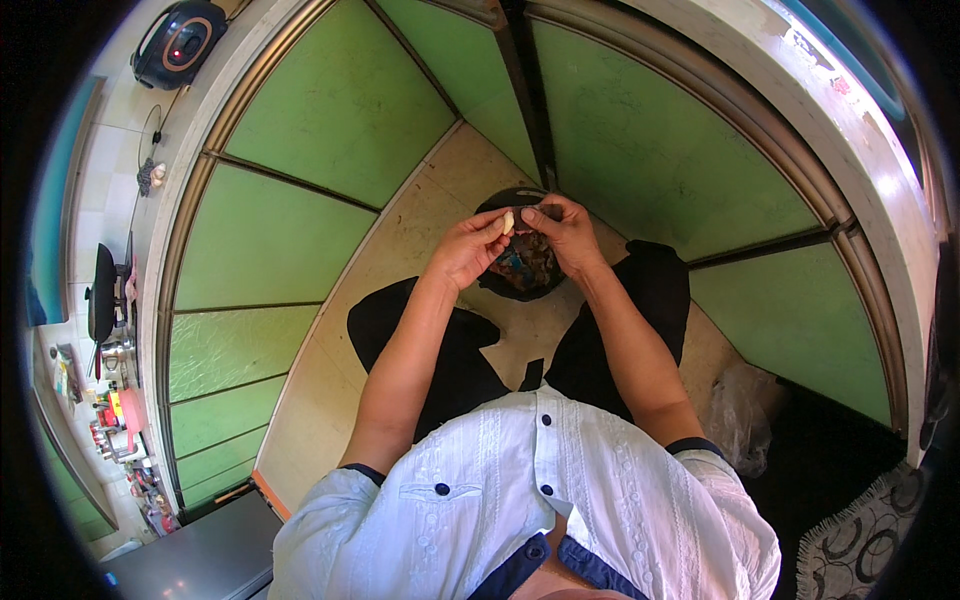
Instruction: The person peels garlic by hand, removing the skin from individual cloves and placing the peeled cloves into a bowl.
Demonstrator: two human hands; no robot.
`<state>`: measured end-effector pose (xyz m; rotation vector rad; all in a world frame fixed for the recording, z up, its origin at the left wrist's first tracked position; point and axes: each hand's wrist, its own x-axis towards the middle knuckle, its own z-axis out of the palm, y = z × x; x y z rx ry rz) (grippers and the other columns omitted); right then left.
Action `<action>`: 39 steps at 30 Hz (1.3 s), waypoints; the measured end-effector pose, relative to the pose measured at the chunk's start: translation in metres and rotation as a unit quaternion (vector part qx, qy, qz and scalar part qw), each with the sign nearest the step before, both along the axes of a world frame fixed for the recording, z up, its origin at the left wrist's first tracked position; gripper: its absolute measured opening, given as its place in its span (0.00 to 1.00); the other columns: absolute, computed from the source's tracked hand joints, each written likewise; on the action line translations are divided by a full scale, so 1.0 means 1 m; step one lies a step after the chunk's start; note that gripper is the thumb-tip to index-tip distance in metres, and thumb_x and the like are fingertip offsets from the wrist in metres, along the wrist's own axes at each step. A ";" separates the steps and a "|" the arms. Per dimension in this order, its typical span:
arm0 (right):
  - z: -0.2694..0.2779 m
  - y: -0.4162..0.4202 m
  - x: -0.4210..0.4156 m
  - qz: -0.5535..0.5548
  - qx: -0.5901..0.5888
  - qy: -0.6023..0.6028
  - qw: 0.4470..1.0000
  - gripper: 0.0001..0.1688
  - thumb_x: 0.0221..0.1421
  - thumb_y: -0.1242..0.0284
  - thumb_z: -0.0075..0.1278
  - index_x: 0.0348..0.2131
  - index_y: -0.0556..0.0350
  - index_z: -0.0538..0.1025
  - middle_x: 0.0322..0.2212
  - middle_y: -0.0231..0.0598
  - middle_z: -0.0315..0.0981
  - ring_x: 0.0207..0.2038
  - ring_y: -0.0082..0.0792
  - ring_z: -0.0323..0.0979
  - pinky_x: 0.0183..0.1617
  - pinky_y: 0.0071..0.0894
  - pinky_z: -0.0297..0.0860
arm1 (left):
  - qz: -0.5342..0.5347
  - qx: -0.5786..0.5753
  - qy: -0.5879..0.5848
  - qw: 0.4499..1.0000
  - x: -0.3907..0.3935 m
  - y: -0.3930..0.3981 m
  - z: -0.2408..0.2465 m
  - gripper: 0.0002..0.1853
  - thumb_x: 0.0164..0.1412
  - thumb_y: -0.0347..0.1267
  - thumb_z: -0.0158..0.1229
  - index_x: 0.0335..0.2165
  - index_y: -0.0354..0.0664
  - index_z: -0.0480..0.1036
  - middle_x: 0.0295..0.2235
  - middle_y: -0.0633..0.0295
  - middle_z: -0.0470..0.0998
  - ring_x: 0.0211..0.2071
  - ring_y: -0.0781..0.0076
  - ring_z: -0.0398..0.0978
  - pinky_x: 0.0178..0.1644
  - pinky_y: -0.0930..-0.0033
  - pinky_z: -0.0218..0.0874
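Note:
My left hand [474,246] pinches a small pale clove [508,223], most likely garlic, between thumb and fingertips. In my right hand [571,234] is a dark flat piece [551,211], perhaps a knife blade; my fingers cover part of it. The thumb of that hand lies along its face, close to the clove. Below both hands, a round black waste bin [495,201] stands on the floor between my legs. Mixed refuse [529,262] with brown and blue bits shows inside it, partly hidden by my hands.
Green cabinet doors [300,232] rise on both sides of the tiled floor [360,300]. On the left counter are a rice cooker [178,46], garlic bulbs [157,175] and a black pan [102,292]. A clear plastic bag [739,416] and a fringed rug [862,532] lie at the right.

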<state>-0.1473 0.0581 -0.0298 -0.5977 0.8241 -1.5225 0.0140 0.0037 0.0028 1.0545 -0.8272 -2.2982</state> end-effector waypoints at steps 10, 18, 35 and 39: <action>0.007 -0.001 0.006 -0.098 0.062 0.300 0.947 0.10 0.44 0.73 0.53 0.26 0.62 0.70 0.22 0.37 0.68 0.23 0.27 0.66 0.29 0.25 0.63 | 0.022 -0.059 0.076 0.995 0.005 -0.023 0.042 0.17 0.53 0.28 0.50 0.43 0.38 0.63 0.26 0.65 0.68 0.24 0.80 0.65 0.27 0.84 0.59; 0.005 -0.005 0.009 -0.026 0.039 0.405 0.913 0.11 0.43 0.72 0.53 0.29 0.59 0.72 0.23 0.38 0.69 0.25 0.26 0.66 0.29 0.26 0.63 | 0.112 -0.547 -0.085 0.825 -0.080 -0.125 0.251 0.09 0.49 0.25 0.54 0.32 0.35 0.69 0.27 0.63 0.72 0.28 0.80 0.67 0.33 0.82 0.59; 0.007 -0.004 -0.002 -0.049 0.053 0.315 0.946 0.11 0.46 0.70 0.51 0.23 0.62 0.70 0.17 0.39 0.68 0.21 0.28 0.66 0.27 0.31 0.61 | -0.097 -0.855 -0.254 0.442 -0.201 -0.129 0.264 0.13 0.47 0.34 0.55 0.33 0.43 0.73 0.28 0.58 0.74 0.27 0.70 0.71 0.34 0.73 0.62; 0.010 -0.004 -0.002 -0.047 0.081 0.316 0.944 0.12 0.46 0.70 0.50 0.22 0.63 0.69 0.17 0.40 0.68 0.21 0.28 0.65 0.27 0.30 0.61 | -0.125 -0.816 -0.274 0.493 -0.203 -0.133 0.265 0.14 0.48 0.35 0.55 0.34 0.40 0.72 0.27 0.58 0.75 0.27 0.71 0.72 0.34 0.73 0.61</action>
